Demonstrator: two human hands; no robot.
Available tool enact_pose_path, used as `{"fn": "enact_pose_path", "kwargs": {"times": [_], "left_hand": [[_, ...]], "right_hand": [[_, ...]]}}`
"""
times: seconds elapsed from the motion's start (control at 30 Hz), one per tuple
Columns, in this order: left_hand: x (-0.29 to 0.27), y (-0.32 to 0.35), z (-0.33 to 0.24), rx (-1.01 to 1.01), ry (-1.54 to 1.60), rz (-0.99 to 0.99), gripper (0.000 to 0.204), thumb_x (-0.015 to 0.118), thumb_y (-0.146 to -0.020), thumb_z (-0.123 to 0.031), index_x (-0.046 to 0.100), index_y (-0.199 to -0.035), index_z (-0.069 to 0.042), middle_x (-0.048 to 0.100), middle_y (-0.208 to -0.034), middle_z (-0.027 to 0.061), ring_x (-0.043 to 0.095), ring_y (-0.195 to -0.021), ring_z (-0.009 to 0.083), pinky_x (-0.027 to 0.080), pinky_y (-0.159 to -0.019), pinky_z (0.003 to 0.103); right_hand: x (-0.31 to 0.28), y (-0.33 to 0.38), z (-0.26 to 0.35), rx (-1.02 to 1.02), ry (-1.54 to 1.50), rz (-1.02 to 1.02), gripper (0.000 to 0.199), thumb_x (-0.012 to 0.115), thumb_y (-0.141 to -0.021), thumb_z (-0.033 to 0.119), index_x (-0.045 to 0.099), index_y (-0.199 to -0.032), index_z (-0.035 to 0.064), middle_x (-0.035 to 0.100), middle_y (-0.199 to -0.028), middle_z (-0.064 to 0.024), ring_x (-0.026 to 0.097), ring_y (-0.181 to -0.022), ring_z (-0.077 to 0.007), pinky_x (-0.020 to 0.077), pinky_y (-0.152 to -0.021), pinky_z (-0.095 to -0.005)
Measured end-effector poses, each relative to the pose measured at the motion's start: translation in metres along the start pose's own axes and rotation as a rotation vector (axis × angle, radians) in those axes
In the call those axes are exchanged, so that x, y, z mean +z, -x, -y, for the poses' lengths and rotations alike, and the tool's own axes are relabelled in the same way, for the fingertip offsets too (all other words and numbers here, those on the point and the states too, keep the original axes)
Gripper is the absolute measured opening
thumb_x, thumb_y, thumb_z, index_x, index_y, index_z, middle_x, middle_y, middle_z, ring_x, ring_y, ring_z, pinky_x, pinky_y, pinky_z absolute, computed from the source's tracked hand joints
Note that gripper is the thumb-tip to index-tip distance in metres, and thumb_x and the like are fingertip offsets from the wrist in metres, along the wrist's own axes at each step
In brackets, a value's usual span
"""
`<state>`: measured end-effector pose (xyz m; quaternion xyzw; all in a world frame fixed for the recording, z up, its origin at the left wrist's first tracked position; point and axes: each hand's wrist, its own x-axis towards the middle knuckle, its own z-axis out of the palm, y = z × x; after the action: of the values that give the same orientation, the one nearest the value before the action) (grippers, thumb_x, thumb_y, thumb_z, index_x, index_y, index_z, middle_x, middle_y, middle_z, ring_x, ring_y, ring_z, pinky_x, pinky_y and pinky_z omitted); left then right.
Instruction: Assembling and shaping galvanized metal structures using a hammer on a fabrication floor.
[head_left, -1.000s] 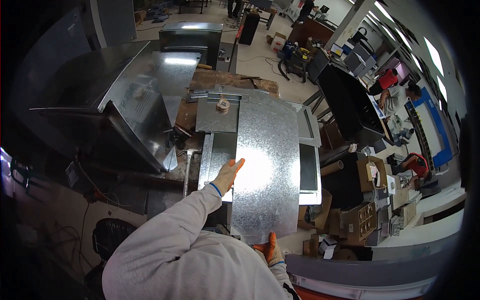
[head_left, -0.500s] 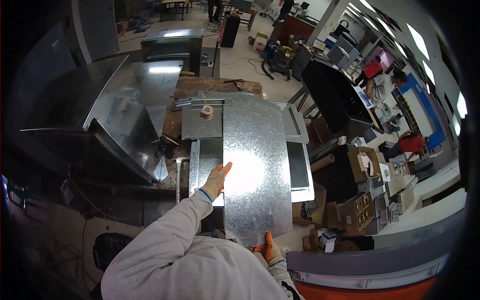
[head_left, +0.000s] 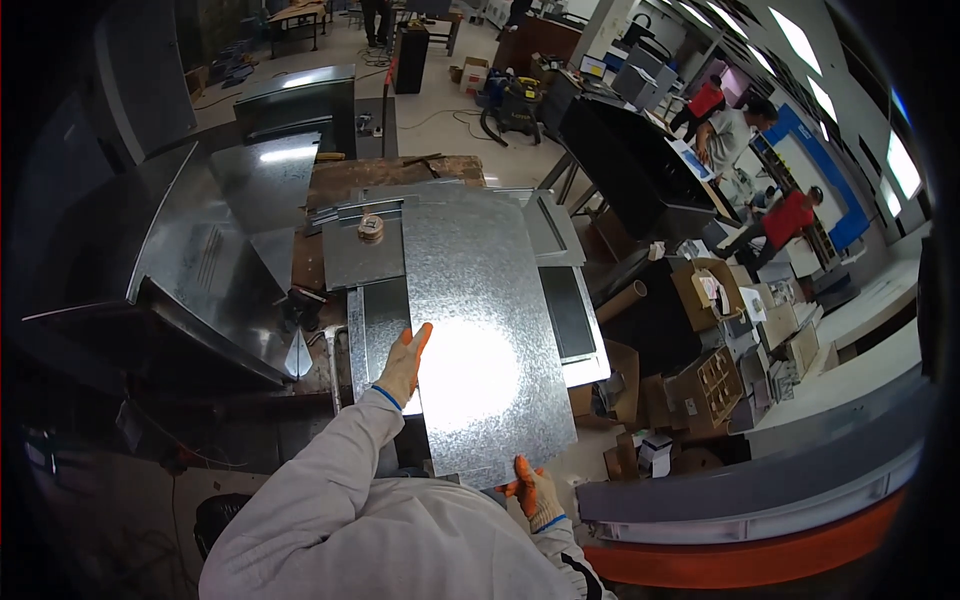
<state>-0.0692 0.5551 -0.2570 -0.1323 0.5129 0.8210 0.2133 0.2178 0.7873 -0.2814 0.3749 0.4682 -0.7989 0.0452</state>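
Observation:
A long, shiny galvanized metal sheet lies lengthwise in front of me over other flat metal pieces, its near end reaching toward my body. My left hand, in a work glove with orange-coated fingers, grips its left edge, thumb on top. At the near edge my right hand, gloved alike, holds the sheet with the thumb above and fingers beneath. Under the sheet a framed metal panel shows on both sides. On a smaller plate left of the sheet sits a roll of tape.
A hammer lies on the wooden bench, beside a large bent metal housing on the left. To the right are a black open box and cardboard boxes. Other people work at the far right.
The whole view has swung, so the bench and sheet appear farther left. The sheet looks slightly more slanted; both hands keep their hold. A person in red at right stands more upright.

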Motion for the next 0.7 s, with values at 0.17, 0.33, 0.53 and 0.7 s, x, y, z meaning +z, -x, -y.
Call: {"fn": "enact_pose_path", "kwargs": {"times": [0.17,0.33,0.53,0.7], "left_hand": [[0.004,0.001,-0.001,-0.045,-0.004,-0.092,0.098,0.073,-0.091,-0.044,0.015,-0.158,-0.001,0.041,-0.15,0.0193,0.047,-0.134,0.028,0.045,-0.106,0.035],[0.008,0.002,-0.001,-0.028,0.029,-0.084,0.101,0.077,-0.088,-0.044,0.018,-0.157,0.0,0.045,-0.146,0.0192,0.05,-0.131,0.0279,0.045,-0.106,0.035],[-0.004,-0.005,0.007,-0.001,0.054,-0.077,0.105,0.077,-0.088,-0.045,0.013,-0.157,0.003,0.039,-0.152,0.0205,0.042,-0.138,0.0303,0.039,-0.112,0.039],[-0.004,-0.015,0.011,-0.057,0.047,-0.063,0.105,0.075,-0.09,-0.044,0.009,-0.158,0.002,0.033,-0.158,0.0194,0.035,-0.145,0.0319,0.036,-0.116,0.042]], "right_hand": [[0.019,-0.009,0.01,0.017,-0.023,-0.047,0.035,0.077,-0.09,0.029,0.061,-0.077,0.0001,0.064,-0.06,-0.0123,0.06,-0.046,-0.0257,0.0601,-0.058,-0.0468],[0.014,-0.014,0.007,0.031,0.015,-0.064,0.037,0.074,-0.092,0.031,0.064,-0.081,-0.0027,0.065,-0.061,-0.0137,0.063,-0.047,-0.0278,0.0564,-0.05,-0.0415],[0.012,-0.01,0.004,0.1,0.082,-0.045,0.041,0.077,-0.089,0.035,0.061,-0.074,0.0003,0.067,-0.063,-0.0158,0.063,-0.048,-0.0279,0.0564,-0.05,-0.04],[0.008,-0.002,0.001,0.213,0.249,-0.083,0.049,0.079,-0.086,0.045,0.063,-0.081,-0.0008,0.067,-0.066,-0.0151,0.063,-0.051,-0.0261,0.0536,-0.049,-0.0374]]}}
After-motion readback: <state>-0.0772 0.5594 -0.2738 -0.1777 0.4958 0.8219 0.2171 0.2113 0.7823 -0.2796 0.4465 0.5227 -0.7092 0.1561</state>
